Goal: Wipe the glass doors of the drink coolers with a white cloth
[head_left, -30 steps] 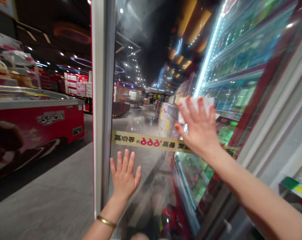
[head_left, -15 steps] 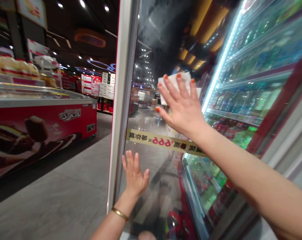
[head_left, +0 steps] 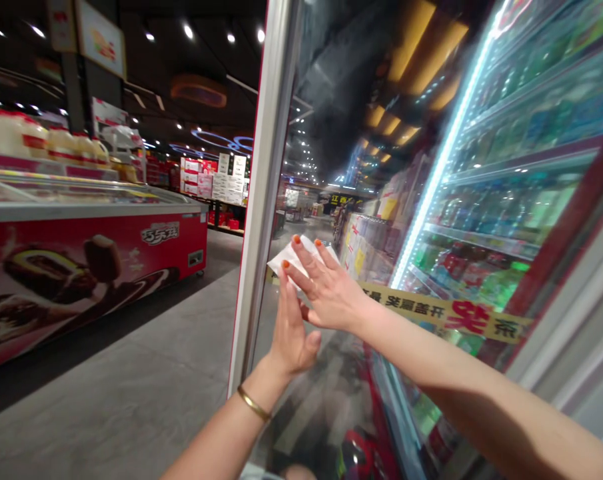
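My right hand reaches in from the right and presses a white tissue flat against the glass door. Its fingers lie over the tissue, whose corners stick out on both sides. My left hand, with a gold bangle at the wrist, has straight fingers and the thumb apart. It is upright at the glass, just below and left of the right hand; the two overlap in view. Behind both hands, a yellow strip with mirrored lettering crosses the glass.
A pale door frame edges the glass on the left. Lit shelves of bottles stand at right. On the left is a red ice cream freezer, with large bottles behind it. Grey floor lies between freezer and door.
My right hand has slid down and left over the glass, carrying the tissue with it. My left hand has moved slightly right and turned edge-on. The view has shifted left.
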`<act>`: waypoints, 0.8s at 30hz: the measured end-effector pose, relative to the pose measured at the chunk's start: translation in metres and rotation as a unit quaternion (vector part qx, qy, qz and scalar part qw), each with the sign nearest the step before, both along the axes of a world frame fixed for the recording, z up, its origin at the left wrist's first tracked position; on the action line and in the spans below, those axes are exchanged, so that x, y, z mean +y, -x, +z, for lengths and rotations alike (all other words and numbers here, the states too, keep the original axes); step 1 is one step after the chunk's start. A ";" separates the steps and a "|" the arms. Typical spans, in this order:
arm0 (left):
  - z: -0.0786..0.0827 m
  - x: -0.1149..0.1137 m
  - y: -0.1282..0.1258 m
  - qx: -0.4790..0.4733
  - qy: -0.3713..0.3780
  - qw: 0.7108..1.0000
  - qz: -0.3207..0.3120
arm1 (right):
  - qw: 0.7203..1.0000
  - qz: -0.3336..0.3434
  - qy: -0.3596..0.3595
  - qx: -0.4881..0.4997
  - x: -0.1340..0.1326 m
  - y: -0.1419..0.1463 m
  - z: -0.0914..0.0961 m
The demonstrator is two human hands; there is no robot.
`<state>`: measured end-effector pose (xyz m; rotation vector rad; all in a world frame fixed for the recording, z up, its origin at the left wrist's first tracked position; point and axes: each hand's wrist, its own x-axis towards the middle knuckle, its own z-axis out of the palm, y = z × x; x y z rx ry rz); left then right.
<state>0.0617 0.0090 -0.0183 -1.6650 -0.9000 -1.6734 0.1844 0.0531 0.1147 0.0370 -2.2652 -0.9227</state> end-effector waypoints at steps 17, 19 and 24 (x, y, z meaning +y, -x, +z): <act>0.093 0.012 0.009 0.194 0.010 0.960 0.200 | 0.938 -0.238 -0.066 0.242 0.033 -0.236 -0.059; 0.081 0.006 0.014 0.374 0.022 0.909 0.182 | 0.941 -0.235 -0.060 0.236 0.031 -0.235 -0.073; 0.127 0.010 0.044 0.265 0.031 0.934 0.239 | 0.941 -0.245 -0.040 0.231 0.033 -0.232 -0.082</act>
